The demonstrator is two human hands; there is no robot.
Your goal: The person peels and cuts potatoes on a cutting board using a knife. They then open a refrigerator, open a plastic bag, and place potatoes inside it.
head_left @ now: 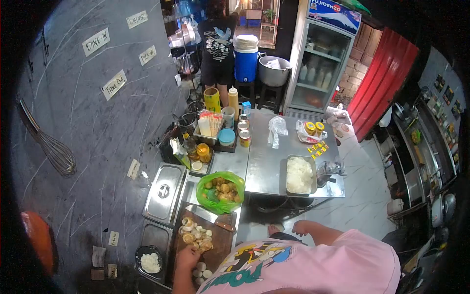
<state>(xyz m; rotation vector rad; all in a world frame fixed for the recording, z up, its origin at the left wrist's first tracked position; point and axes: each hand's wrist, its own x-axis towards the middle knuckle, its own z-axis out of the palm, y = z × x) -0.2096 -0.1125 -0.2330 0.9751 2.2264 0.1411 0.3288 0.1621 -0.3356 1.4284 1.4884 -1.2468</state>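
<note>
My left hand (188,257) is low over the brown chopping board (226,240), its fingers closed at the edge of a pile of peelings and pale vegetable pieces (197,237); what they hold is hidden. Whole peeled white bulbs, seemingly onions (202,271), lie just below that hand. A broad knife (224,225) with a wooden handle rests across the board's far end. My right hand (302,228) hangs away from the counter above the floor, fingers loosely bent, with nothing visible in it. Beyond the board, a green plastic bag (199,192) stands open, full of round brown vegetables.
A bowl of chopped white pieces (150,262) sits at left beside a lidded steel pan (165,192). On the steel table (264,169) are a tray of white chopped food (299,174), a clear blender jug (329,171) and jars (315,129). Another person (217,49) stands at the back.
</note>
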